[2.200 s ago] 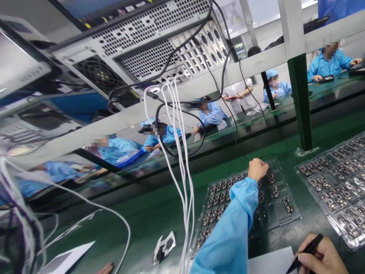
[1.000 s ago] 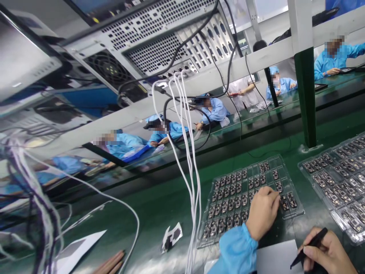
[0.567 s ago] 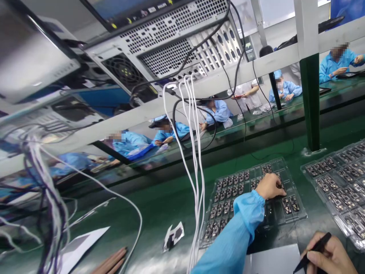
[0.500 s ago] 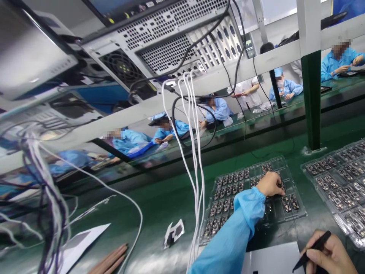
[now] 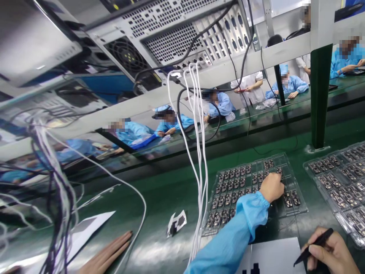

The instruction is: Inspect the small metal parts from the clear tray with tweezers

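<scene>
My left hand [image 5: 272,187], in a blue sleeve, is over the right part of a clear plastic tray [image 5: 302,210] that holds small circuit boards [image 5: 291,198] in rows. Its fingers curl downward and look closed. The fingertips are hidden behind the hand, so what they hold cannot be made out. Low on the right, my right hand [image 5: 332,249] grips a slim black pointed tool that looks like tweezers [image 5: 322,238]. The tool's tip points down and left, above a white sheet [image 5: 273,253] with black patches.
A second tray of boards [image 5: 342,182] lies at the right. White cables [image 5: 199,152] hang from a computer case [image 5: 171,38] overhead. A cut sticker scrap [image 5: 176,222] lies on the green table. Another person's hand [image 5: 110,253] rests at lower left. Co-workers sit behind a post [image 5: 321,99].
My left hand has turned slightly over the same tray, hiding its fingertips. The other person's hand at lower left shows more. The whole view has shifted slightly; my right hand keeps its tool.
</scene>
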`<move>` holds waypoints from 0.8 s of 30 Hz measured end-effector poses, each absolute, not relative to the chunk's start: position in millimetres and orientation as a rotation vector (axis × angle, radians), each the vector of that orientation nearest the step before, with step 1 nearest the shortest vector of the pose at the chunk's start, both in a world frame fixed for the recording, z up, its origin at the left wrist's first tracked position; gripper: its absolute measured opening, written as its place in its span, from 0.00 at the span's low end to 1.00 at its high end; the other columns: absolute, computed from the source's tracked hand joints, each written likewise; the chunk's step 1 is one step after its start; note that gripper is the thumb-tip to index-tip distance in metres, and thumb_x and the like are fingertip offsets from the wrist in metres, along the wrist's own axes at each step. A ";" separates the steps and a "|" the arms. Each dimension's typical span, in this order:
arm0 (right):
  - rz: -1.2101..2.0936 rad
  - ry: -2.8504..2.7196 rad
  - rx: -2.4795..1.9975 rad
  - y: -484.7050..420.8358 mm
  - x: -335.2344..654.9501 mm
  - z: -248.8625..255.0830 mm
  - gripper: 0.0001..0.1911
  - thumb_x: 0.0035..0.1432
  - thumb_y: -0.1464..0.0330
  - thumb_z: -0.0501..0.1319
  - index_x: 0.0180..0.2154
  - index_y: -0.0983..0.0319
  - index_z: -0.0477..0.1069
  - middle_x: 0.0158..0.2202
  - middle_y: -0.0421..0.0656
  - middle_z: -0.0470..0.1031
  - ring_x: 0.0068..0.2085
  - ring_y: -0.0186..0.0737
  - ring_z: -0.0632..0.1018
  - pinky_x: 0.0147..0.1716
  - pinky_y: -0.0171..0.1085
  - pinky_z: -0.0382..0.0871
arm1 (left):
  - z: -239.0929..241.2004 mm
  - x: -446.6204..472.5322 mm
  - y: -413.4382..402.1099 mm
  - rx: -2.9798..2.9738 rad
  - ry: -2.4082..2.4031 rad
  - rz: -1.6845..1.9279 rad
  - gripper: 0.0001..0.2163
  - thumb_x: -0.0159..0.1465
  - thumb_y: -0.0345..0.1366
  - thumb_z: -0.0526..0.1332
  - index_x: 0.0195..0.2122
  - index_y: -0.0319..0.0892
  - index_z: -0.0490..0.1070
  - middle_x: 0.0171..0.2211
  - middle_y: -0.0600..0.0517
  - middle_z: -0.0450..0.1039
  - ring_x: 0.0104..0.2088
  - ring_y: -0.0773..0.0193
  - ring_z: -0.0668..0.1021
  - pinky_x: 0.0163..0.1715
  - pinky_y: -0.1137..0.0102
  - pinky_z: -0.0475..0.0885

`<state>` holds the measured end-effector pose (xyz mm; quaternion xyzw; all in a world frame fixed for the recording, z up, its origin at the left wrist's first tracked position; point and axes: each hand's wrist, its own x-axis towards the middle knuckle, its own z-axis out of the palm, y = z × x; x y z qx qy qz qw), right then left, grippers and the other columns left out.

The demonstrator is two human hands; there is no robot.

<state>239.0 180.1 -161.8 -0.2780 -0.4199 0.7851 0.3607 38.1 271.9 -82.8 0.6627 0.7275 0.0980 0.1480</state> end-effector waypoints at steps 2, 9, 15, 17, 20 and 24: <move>2.021 -1.061 -0.701 180.5 239.9 -161.4 0.16 0.48 0.57 0.67 0.28 0.64 0.71 0.19 0.44 0.76 0.20 0.39 0.76 0.22 0.34 0.68 | -78.3 31.9 270.9 1.826 2.076 0.392 0.08 0.53 0.24 0.55 0.28 0.35 0.73 0.31 0.41 0.75 0.38 0.52 0.77 0.41 0.62 0.70; 1.958 -0.927 -0.717 179.8 243.3 -159.1 0.14 0.47 0.60 0.68 0.28 0.64 0.71 0.24 0.46 0.78 0.20 0.38 0.75 0.22 0.35 0.68 | -8.0 -1.5 204.6 1.340 1.768 1.030 0.09 0.63 0.38 0.54 0.38 0.37 0.66 0.33 0.47 0.75 0.25 0.66 0.78 0.21 0.76 0.69; 1.802 -0.811 -0.791 183.8 240.9 -151.3 0.10 0.48 0.63 0.69 0.29 0.62 0.73 0.27 0.43 0.78 0.23 0.37 0.75 0.24 0.34 0.70 | -32.7 23.5 126.1 0.725 1.445 1.292 0.15 0.53 0.44 0.67 0.27 0.36 0.67 0.26 0.48 0.75 0.15 0.71 0.72 0.13 0.80 0.61; 1.801 -0.821 -0.813 186.0 236.0 -148.5 0.10 0.47 0.63 0.69 0.29 0.62 0.73 0.25 0.42 0.77 0.23 0.37 0.76 0.24 0.34 0.71 | -64.4 41.3 116.9 0.579 1.402 1.256 0.17 0.51 0.44 0.69 0.29 0.35 0.68 0.28 0.45 0.76 0.17 0.71 0.74 0.14 0.80 0.62; 1.809 -0.906 -0.865 188.3 227.0 -146.7 0.12 0.47 0.62 0.69 0.29 0.63 0.72 0.20 0.43 0.75 0.23 0.40 0.76 0.24 0.35 0.72 | -101.8 61.4 112.3 0.410 1.309 1.242 0.22 0.46 0.42 0.72 0.37 0.34 0.69 0.32 0.42 0.76 0.22 0.67 0.76 0.19 0.78 0.68; 1.762 -1.056 -0.959 189.9 220.1 -147.1 0.16 0.47 0.59 0.68 0.29 0.65 0.72 0.20 0.45 0.76 0.23 0.44 0.77 0.24 0.38 0.73 | -118.5 69.0 111.1 0.323 1.238 1.253 0.25 0.44 0.40 0.73 0.39 0.32 0.70 0.33 0.42 0.76 0.27 0.63 0.78 0.24 0.75 0.71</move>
